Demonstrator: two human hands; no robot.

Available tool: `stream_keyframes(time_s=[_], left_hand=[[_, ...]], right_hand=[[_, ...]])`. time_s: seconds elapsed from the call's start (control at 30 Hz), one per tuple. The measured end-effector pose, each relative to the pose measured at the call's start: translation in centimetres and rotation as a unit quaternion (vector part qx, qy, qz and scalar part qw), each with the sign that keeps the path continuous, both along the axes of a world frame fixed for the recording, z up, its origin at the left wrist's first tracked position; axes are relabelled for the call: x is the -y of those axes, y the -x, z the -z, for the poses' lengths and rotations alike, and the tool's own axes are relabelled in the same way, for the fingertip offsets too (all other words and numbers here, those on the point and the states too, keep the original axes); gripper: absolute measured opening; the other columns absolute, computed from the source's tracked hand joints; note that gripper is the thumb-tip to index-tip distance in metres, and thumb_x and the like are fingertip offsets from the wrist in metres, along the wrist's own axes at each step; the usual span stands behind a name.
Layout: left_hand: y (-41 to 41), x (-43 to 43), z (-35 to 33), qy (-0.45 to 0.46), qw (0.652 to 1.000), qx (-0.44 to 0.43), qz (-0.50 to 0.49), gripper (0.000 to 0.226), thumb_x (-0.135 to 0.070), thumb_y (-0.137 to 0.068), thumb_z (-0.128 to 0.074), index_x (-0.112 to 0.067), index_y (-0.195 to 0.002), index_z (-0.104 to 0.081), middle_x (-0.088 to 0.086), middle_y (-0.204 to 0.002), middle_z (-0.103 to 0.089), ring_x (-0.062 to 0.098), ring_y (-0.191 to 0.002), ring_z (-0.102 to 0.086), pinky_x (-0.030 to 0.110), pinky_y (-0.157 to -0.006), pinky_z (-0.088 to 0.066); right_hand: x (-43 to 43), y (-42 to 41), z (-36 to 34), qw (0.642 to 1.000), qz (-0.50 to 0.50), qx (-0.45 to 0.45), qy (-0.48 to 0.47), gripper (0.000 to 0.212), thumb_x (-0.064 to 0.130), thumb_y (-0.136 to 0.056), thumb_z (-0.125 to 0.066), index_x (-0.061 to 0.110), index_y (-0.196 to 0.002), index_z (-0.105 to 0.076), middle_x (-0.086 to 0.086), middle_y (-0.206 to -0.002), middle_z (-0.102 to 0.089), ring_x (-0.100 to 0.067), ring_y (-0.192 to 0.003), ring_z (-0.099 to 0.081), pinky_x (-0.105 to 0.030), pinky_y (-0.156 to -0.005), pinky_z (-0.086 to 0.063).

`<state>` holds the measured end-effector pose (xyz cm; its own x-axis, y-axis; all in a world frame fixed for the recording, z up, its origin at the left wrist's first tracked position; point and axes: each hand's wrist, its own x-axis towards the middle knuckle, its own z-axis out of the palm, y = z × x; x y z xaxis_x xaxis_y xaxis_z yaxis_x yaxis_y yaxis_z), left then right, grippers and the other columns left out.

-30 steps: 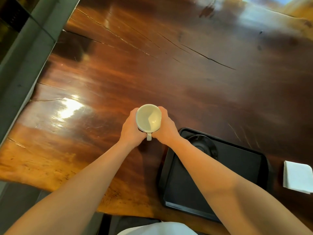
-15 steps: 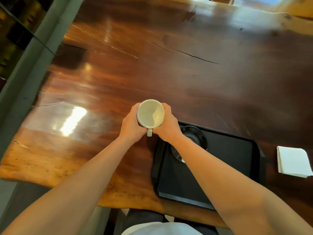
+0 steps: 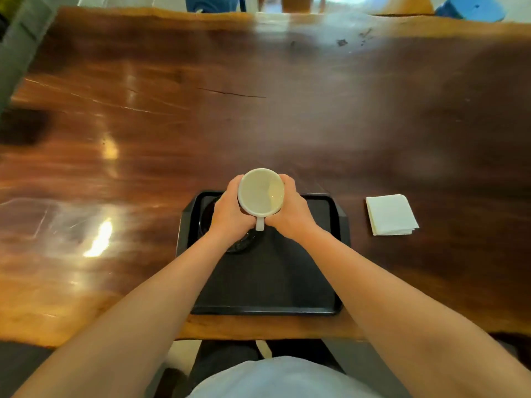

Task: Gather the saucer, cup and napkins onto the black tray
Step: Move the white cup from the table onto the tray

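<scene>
A white empty cup (image 3: pixel 261 192) is held between both hands, handle pointing toward me. My left hand (image 3: pixel 230 211) wraps its left side and my right hand (image 3: pixel 288 209) wraps its right side. The cup hangs over the far left part of the black tray (image 3: pixel 267 282), which lies at the table's near edge. A dark saucer (image 3: pixel 241 244) sits on the tray beneath my hands, mostly hidden by them. A stack of white napkins (image 3: pixel 391 214) lies on the wooden table just right of the tray.
The wide wooden table (image 3: pixel 258 110) stretches far ahead and to both sides, with a crack in its surface. Blue objects (image 3: pixel 471 8) stand beyond its far edge. A grey frame (image 3: pixel 20 38) runs along the upper left.
Both hands have carried the cup to the right, from over the bare table beside the tray to above the tray's far left part and the saucer. The view has shifted rightward too.
</scene>
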<state>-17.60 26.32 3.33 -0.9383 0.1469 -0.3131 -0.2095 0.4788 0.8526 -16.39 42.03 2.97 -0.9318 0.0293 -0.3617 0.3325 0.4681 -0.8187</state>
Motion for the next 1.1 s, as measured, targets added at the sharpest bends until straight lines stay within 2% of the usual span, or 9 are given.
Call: stream_keyframes(time_s=[0.07, 0.13, 0.2, 0.27, 0.37, 0.5, 0.73, 0.9, 1.1], left_hand=[[-0.9, -2.7, 0.3, -0.006, 1.000, 0.006, 0.018, 0.090, -0.009, -0.068, -0.089, -0.032, -0.143, -0.045, -0.012, -0.120, -0.058, 0.013, -0.107, -0.055, 0.017, -0.074, -0.041], [-1.9, -4.9, 0.6, -0.008, 0.999, 0.012, 0.029, 0.090, -0.008, -0.067, -0.088, -0.037, -0.140, -0.045, -0.016, -0.115, -0.058, 0.006, -0.100, -0.055, 0.009, -0.069, -0.038], [-2.9, -6.6, 0.8, -0.006, 0.999, 0.014, 0.035, 0.087, -0.006, -0.066, -0.087, -0.047, -0.129, -0.045, -0.023, -0.104, -0.058, -0.003, -0.092, -0.058, 0.007, -0.064, -0.039], [-3.8, -7.7, 1.2, -0.006, 0.999, 0.021, 0.037, 0.086, -0.004, -0.066, -0.086, -0.046, -0.128, -0.045, -0.025, -0.102, -0.058, -0.007, -0.091, -0.057, 0.006, -0.062, -0.041], [-4.9, -8.5, 1.7, -0.010, 0.999, 0.026, 0.036, 0.088, -0.002, -0.067, -0.087, -0.032, -0.139, -0.048, -0.014, -0.113, -0.059, 0.004, -0.097, -0.056, 0.008, -0.069, -0.039], [-5.6, -9.2, 2.4, -0.009, 0.999, 0.024, 0.038, 0.086, -0.002, -0.068, -0.086, -0.031, -0.139, -0.049, -0.011, -0.116, -0.059, 0.011, -0.107, -0.056, 0.011, -0.074, -0.040], [-6.1, -9.7, 3.3, 0.003, 0.999, 0.033, 0.032, 0.084, -0.002, -0.070, -0.086, -0.028, -0.141, -0.048, -0.009, -0.120, -0.058, 0.012, -0.110, -0.055, 0.011, -0.075, -0.039], [-6.1, -9.6, 3.7, 0.012, 0.998, 0.043, 0.035, 0.081, -0.003, -0.073, -0.086, -0.027, -0.140, -0.048, -0.006, -0.120, -0.058, 0.015, -0.112, -0.056, 0.027, -0.084, -0.043], [-6.0, -9.2, 4.5, 0.020, 0.998, 0.045, 0.030, 0.081, -0.002, -0.072, -0.084, -0.028, -0.139, -0.047, -0.008, -0.117, -0.057, 0.016, -0.110, -0.057, 0.035, -0.088, -0.050]], right_hand=[[-2.8, -1.5, 0.1, 1.000, 0.011, 0.002, -0.008, 0.086, 0.021, -0.069, -0.078, 0.024, -0.139, -0.029, 0.004, -0.115, -0.053, -0.016, -0.101, -0.054, -0.022, -0.066, -0.041], [-5.0, -2.9, 0.4, 1.000, 0.023, -0.004, -0.017, 0.087, 0.015, -0.071, -0.082, 0.022, -0.140, -0.030, 0.004, -0.117, -0.052, -0.014, -0.103, -0.055, -0.022, -0.069, -0.042], [-6.5, -4.1, 0.6, 0.999, 0.030, -0.018, -0.023, 0.087, 0.018, -0.070, -0.086, 0.022, -0.138, -0.032, 0.008, -0.117, -0.050, -0.006, -0.097, -0.053, -0.016, -0.071, -0.040], [-7.6, -5.1, 0.8, 0.999, 0.032, -0.020, -0.019, 0.086, 0.021, -0.070, -0.087, 0.023, -0.137, -0.034, 0.010, -0.118, -0.049, -0.004, -0.099, -0.052, -0.013, -0.073, -0.039], [-8.3, -6.1, 1.2, 0.999, 0.028, -0.012, -0.015, 0.086, 0.022, -0.071, -0.086, 0.025, -0.138, -0.033, 0.009, -0.122, -0.050, -0.008, -0.106, -0.053, -0.017, -0.077, -0.043], [-8.9, -6.8, 1.9, 0.999, 0.028, -0.008, -0.016, 0.085, 0.023, -0.072, -0.086, 0.022, -0.139, -0.034, 0.006, -0.125, -0.053, -0.014, -0.111, -0.056, -0.027, -0.085, -0.050], [-9.4, -7.3, 2.9, 1.000, 0.020, 0.011, -0.014, 0.087, 0.019, -0.074, -0.084, 0.021, -0.142, -0.030, 0.006, -0.123, -0.052, -0.012, -0.108, -0.053, -0.026, -0.084, -0.046], [-9.3, -7.3, 3.7, 1.000, 0.012, 0.025, -0.010, 0.089, 0.020, -0.074, -0.085, 0.021, -0.143, -0.028, 0.002, -0.128, -0.053, -0.014, -0.112, -0.054, -0.029, -0.087, -0.046], [-9.1, -7.0, 4.6, 1.000, 0.003, 0.030, -0.005, 0.089, 0.019, -0.072, -0.085, 0.021, -0.142, -0.030, 0.008, -0.121, -0.050, -0.013, -0.110, -0.054, -0.027, -0.084, -0.044]])
